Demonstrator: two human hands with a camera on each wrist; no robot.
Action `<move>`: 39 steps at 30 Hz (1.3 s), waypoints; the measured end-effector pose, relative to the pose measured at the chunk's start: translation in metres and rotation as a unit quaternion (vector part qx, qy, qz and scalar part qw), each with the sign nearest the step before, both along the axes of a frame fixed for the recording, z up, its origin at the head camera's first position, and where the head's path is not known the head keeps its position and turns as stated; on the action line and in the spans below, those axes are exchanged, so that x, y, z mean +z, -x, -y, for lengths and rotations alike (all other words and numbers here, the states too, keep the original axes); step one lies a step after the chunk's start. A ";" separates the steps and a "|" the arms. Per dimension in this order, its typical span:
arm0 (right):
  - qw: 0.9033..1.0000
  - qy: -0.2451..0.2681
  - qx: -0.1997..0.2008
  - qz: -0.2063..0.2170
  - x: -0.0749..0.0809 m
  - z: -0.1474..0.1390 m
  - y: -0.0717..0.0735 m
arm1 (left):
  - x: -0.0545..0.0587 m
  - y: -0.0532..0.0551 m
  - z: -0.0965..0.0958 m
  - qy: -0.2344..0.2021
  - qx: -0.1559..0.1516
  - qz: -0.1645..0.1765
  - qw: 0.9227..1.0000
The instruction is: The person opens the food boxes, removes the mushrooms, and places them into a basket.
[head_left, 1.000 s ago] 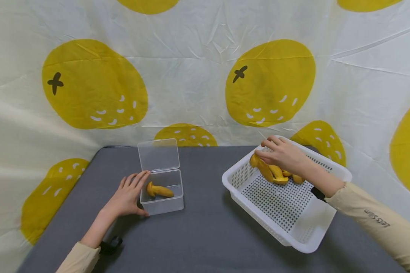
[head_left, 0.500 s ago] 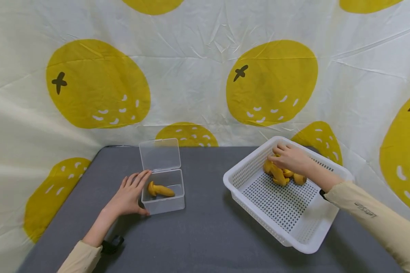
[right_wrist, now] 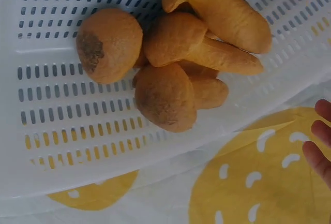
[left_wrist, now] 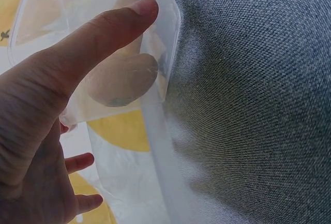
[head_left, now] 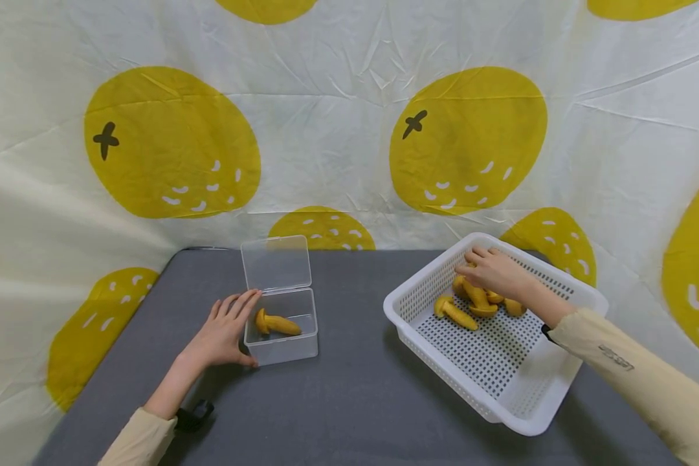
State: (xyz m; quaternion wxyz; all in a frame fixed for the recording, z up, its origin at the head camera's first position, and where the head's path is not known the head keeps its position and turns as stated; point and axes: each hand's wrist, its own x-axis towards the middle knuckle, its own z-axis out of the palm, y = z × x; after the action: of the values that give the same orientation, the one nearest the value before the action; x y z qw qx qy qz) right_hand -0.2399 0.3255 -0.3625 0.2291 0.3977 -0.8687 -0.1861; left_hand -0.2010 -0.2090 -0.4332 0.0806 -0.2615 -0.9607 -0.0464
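My left hand [head_left: 224,330] spans the left side of a clear plastic box [head_left: 288,353], thumb along the front wall and a fingertip near the back rim. The left wrist view shows that thumb [left_wrist: 98,40] lying straight across the translucent wall. Inside the box lies one yellow-brown mushroom [head_left: 281,325]; its hinged lid [head_left: 276,262] stands up behind. My right hand [head_left: 498,272] is over several piled mushrooms [head_left: 477,299] in a white basket [head_left: 437,362], partly hiding them. Its fingertips [right_wrist: 320,157] are apart from the pile in the right wrist view.
A single mushroom [head_left: 455,314] lies on the basket floor in front of the pile. Both box and basket stand on a dark grey table [head_left: 349,395], with bare cloth between them. A white curtain [head_left: 326,129] printed with yellow fruit hangs behind.
My right hand has gone from holding a mushroom above the pile to hovering over it with none in its fingers. One mushroom now lies separately in front. The left hand stays at the box.
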 end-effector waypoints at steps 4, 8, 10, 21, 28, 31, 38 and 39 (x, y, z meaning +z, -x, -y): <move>1.000 0.007 0.010 0.003 0.006 0.009 -0.005 | 0.001 0.000 0.000 -0.003 0.002 0.000 1.000; 0.999 0.002 0.037 -0.005 0.007 0.023 -0.009 | 0.001 -0.001 0.000 -0.001 0.001 0.001 1.000; 0.998 0.008 0.055 -0.007 0.008 0.033 -0.010 | 0.001 -0.001 0.000 0.000 0.001 0.001 1.000; 0.990 0.015 0.140 -0.002 0.019 0.110 -0.019 | 0.000 -0.001 -0.001 0.002 0.004 -0.001 1.000; 0.973 -0.022 0.221 -0.065 0.021 0.164 -0.021 | 0.000 -0.002 -0.001 -0.002 0.005 -0.006 1.000; 0.968 -0.037 0.236 -0.078 0.020 0.186 -0.020 | 0.000 -0.002 -0.001 -0.001 0.004 -0.011 1.000; 0.966 -0.065 0.239 -0.073 0.017 0.234 -0.017 | 0.000 -0.002 -0.003 0.009 0.009 -0.011 1.000; 0.966 -0.069 0.239 -0.073 0.016 0.240 -0.016 | 0.000 -0.002 -0.004 0.011 0.008 -0.011 1.000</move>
State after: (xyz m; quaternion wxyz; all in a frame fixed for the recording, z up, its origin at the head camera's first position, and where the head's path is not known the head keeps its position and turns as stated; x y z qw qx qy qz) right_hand -0.2240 0.0858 -0.3463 0.3012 0.5942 -0.7143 -0.2142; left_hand -0.1991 -0.2052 -0.4335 0.0884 -0.2547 -0.9624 -0.0322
